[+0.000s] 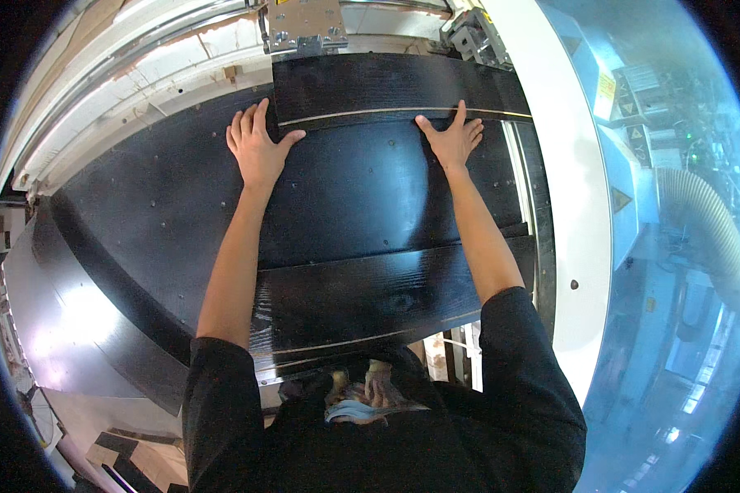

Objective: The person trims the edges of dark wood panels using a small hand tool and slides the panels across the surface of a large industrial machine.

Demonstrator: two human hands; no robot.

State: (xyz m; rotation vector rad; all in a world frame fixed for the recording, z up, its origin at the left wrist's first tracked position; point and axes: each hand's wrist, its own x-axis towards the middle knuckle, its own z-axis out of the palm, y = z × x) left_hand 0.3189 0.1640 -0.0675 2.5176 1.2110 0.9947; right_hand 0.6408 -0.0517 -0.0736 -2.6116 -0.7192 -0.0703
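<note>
A long black wood-grain board lies across the far side of a black machine bed. At the board's near left corner is my left hand, its fingers spread and its thumb stretched along the near edge. My right hand is farther right at the same edge, thumb and index finger apart, the index fingertip over the board. Whether either hand presses on the board, I cannot tell. Closer to my body lies a second black wood-grain board, beneath my right forearm and beside my left one.
Beyond the far board stand a metal machine block and a metal clamp assembly. A white beam runs along the right, with a blue see-through panel and a ribbed hose past it. Wooden offcuts lie at lower left.
</note>
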